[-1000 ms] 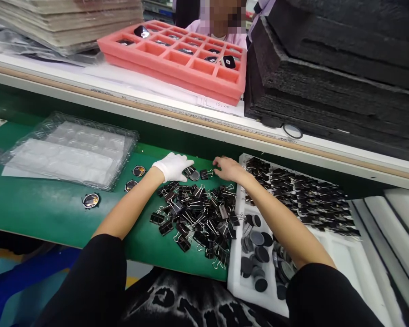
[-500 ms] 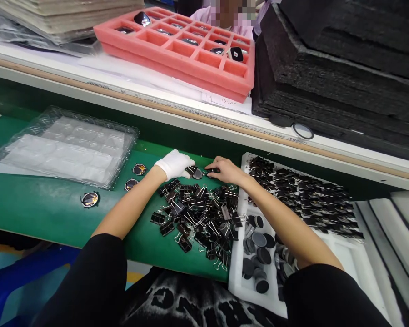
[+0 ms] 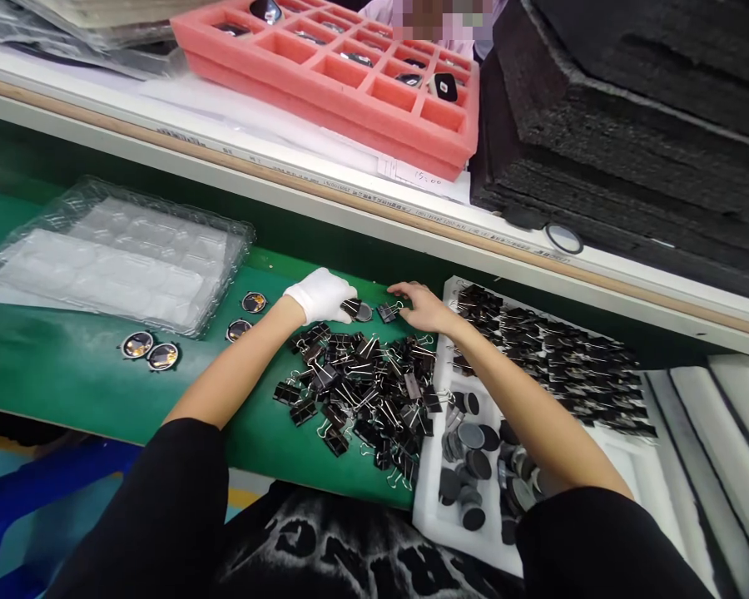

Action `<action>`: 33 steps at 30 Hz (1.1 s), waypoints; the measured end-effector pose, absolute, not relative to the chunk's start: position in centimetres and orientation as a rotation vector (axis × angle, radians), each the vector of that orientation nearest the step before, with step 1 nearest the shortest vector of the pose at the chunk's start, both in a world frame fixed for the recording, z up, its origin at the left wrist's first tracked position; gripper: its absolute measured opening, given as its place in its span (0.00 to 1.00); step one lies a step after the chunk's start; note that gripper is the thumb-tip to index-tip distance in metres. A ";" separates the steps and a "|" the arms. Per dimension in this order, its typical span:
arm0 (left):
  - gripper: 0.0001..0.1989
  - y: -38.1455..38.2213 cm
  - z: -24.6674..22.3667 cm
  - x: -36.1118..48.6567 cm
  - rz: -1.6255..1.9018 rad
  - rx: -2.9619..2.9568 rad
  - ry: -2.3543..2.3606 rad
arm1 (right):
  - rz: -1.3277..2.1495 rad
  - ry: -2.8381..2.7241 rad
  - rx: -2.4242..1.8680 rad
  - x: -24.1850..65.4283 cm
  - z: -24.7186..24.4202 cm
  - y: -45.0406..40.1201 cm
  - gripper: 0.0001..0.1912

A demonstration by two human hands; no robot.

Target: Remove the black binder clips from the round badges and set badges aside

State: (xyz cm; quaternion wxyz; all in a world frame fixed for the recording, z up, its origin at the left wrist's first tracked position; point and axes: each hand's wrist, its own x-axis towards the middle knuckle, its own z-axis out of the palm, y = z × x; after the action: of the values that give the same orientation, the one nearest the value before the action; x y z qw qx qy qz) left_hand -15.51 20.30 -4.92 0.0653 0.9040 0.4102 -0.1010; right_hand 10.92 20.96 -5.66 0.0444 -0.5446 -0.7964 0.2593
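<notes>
My left hand (image 3: 320, 297), in a white glove, is closed on a small round grey disc (image 3: 364, 312) with a black binder clip (image 3: 351, 306) at its left edge. To the right, my bare right hand (image 3: 425, 305) has its fingers apart around another binder clip (image 3: 388, 312), whose wire handles point toward the thumb. Whether the thumb touches those handles I cannot tell. Just below both hands spreads a heap of black binder clips (image 3: 363, 376) on the green table (image 3: 268, 416).
Right of the heap, a white foam tray (image 3: 434, 491) holds grey and black discs (image 3: 471, 437) and rows of clipped pieces (image 3: 555, 358). Clear plastic trays (image 3: 143, 249) and several round pieces (image 3: 163, 356) lie left. Behind the ledge (image 3: 324, 179) are a pink foam tray (image 3: 349, 96), black foam (image 3: 630, 133) and a person.
My right hand's fingers have spread apart from the binder clip, which now shows fully. My left hand keeps its hold on the disc. The view has shifted slightly, revealing another round piece at left.
</notes>
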 end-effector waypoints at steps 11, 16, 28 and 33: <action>0.23 20.2 -5.1 -15.4 -0.263 2.671 1.287 | 1.234 -1.984 -1.980 7.8 -5.3 20.3 0.10; 0.22 20.2 -4.7 -15.4 -0.283 2.640 1.311 | 0.727 -2.155 -2.070 6.6 -3.8 21.1 0.25; 0.21 19.8 -4.4 -15.5 -0.303 2.675 1.337 | 0.651 -2.008 -1.986 4.4 -9.6 22.4 0.26; 0.23 19.8 -5.1 -15.1 -0.232 2.703 1.276 | 0.635 -1.900 -1.943 5.4 -10.7 22.4 0.24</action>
State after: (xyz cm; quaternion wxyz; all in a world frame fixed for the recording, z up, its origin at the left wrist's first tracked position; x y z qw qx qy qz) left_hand -15.12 19.78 -5.07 0.0719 0.8993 0.4244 -0.0770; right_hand 5.43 22.45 -10.65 0.1743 -0.6856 -0.6703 0.2242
